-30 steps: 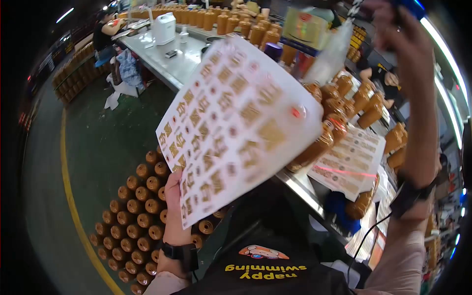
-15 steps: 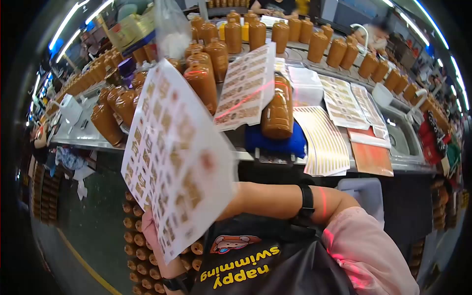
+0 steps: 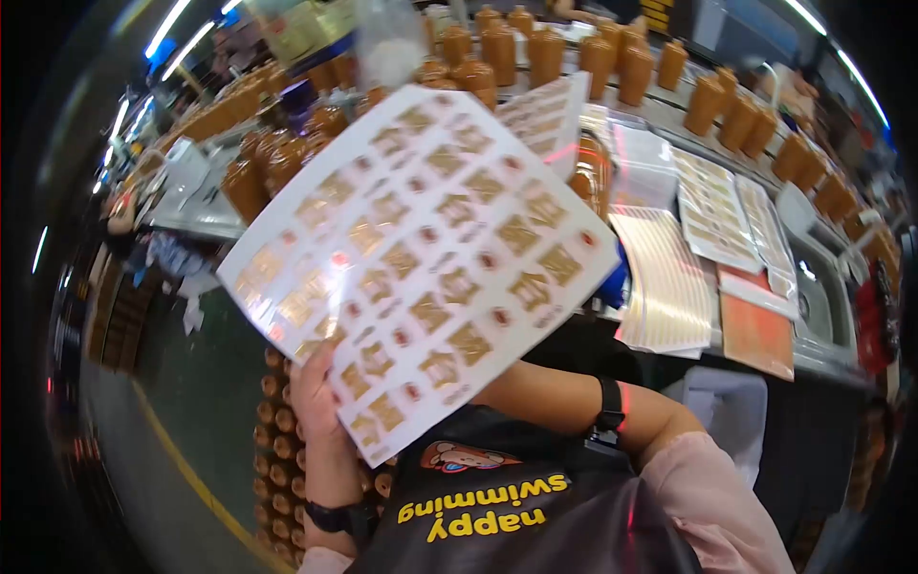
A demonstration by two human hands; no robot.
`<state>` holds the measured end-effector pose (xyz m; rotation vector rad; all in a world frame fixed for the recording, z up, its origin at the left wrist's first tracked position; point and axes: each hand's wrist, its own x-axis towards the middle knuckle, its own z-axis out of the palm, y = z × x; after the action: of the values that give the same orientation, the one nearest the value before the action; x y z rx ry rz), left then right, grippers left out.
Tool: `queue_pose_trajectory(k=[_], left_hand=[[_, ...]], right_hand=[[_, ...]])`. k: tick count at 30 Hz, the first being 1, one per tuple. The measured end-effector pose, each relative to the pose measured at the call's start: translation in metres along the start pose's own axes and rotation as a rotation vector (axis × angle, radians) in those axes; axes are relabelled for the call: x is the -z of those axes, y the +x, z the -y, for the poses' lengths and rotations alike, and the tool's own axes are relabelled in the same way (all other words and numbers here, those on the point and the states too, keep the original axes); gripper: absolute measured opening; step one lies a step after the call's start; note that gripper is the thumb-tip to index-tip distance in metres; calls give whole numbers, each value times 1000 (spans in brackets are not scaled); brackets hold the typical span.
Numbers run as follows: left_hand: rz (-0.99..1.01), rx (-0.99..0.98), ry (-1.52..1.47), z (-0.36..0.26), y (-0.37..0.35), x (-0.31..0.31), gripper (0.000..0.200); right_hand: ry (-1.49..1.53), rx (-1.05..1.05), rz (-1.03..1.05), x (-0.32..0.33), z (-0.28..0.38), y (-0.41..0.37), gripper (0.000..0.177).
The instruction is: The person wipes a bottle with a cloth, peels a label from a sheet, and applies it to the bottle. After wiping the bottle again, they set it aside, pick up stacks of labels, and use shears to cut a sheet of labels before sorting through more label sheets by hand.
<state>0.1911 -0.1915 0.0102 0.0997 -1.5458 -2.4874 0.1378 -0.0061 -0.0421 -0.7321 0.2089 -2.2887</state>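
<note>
White tube lights (image 3: 168, 28) glare overhead at far left and far right. Reflected light washes out the print on the left of the sticker sheet (image 3: 430, 277), where a red spot also glows. The glossy brown bottles (image 3: 547, 57) catch highlights; the green floor (image 3: 196, 383) at left is dim. Fisheye distortion bends the yellow floor line (image 3: 196, 483), corners fall black, and the far background looks smeared.
</note>
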Motion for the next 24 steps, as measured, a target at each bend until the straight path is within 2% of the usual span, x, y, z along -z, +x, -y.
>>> queue_pose_trajectory(k=[1,2,4,6,8,9,12,14,15,18,20,22,23,24], left_hand=[[8,-12,35,-1,-2,-3,32],[17,-20,68,-2,-4,-6,30],[9,-19,33,1,-6,-11,29],[10,-7,5,0,-6,-8,28],[24,29,-12,-2,-8,-5,28],[-19,77,73,-4,-10,1,29],[-114,30,147,-19,-13,23,31],[-131,-80,58,-38,-17,41,31],[-165,-105,29,-45,-16,52,31],[-246,-213,-40,-53,-13,96,33],[-282,-283,-71,-50,-6,117,34],[-310,-323,-87,-42,-6,120,34],[-295,-337,-110,-42,-5,119,37],[-303,-338,-109,-40,-4,124,36]], right_hand=[[-31,-39,-26,1,1,-3,47],[-377,-53,-33,2,4,-5,46],[-1473,-75,52,5,17,-12,45],[-1838,-191,170,2,31,-20,44],[-1937,-349,234,6,40,-24,43],[-1968,-420,256,11,42,-25,43],[-1972,-565,250,28,41,-24,42],[-1888,-609,167,34,39,-22,41],[-1827,-614,111,35,39,-21,41],[-1445,-571,-300,20,38,-31,34],[-1420,-418,-335,16,32,-38,28],[-1437,-355,-319,32,32,-57,27],[-1444,-330,-330,31,30,-54,28],[-1486,-417,-308,29,34,-51,30]])
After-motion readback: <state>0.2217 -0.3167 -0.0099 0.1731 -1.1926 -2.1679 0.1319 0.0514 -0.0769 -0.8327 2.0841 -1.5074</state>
